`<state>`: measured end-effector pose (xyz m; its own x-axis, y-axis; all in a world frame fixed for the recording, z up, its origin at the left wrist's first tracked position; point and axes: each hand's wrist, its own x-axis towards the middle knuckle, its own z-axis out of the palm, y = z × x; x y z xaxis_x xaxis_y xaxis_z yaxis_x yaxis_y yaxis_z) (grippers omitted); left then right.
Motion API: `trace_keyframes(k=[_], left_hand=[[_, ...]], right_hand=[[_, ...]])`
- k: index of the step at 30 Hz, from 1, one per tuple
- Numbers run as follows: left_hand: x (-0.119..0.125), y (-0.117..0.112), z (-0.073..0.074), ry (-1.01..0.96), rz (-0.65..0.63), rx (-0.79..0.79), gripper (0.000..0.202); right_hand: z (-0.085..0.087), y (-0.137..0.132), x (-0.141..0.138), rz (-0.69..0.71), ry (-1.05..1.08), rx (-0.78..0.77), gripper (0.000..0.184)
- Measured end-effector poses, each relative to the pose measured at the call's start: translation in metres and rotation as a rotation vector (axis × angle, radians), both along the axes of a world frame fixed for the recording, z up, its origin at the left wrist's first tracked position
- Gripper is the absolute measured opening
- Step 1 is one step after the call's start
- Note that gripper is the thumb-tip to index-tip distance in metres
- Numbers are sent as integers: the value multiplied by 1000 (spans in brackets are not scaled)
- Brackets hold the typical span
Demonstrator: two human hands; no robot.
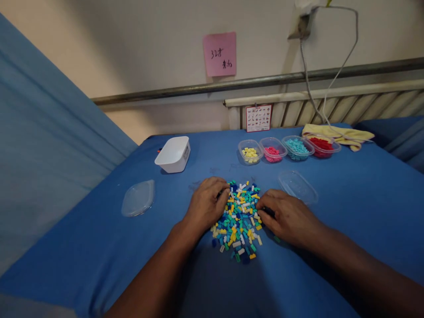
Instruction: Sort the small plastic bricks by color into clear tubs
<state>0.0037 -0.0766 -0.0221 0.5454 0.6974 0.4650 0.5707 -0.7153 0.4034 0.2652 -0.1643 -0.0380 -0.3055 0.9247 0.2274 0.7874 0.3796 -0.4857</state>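
A loose pile of small building bricks in yellow, white, green, teal and dark blue lies spread on the blue cloth. My left hand rests at the pile's left edge, fingers curled in; a dark spot shows between thumb and forefinger, and I cannot make out what it is. On the opposite edge, my right hand has thumb and fingers pinched together beside the bricks. Something small and dark shows between them, too unclear to name. Both sets of fingertips are partly hidden.
Behind the pile stand clear tubs of yellow, pink, light blue and red pieces. A white container is at back left. Clear lids lie left and right. A yellow cloth and cable are at back right.
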Motion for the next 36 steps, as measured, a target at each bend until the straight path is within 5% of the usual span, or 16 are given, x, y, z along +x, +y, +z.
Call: trace_keyframes(k=[14,32,36], left_hand=[[-5,7,3,-19,64,-1,17],[-13,11,7,-12,115,3,17],[-7,1,16,-69,-21,-59,18]], right_hand=[[-4,-2,12,-41,101,-76,33],[-10,-5,11,3,-25,31,17],[-8,-5,8,8,-61,67,18]])
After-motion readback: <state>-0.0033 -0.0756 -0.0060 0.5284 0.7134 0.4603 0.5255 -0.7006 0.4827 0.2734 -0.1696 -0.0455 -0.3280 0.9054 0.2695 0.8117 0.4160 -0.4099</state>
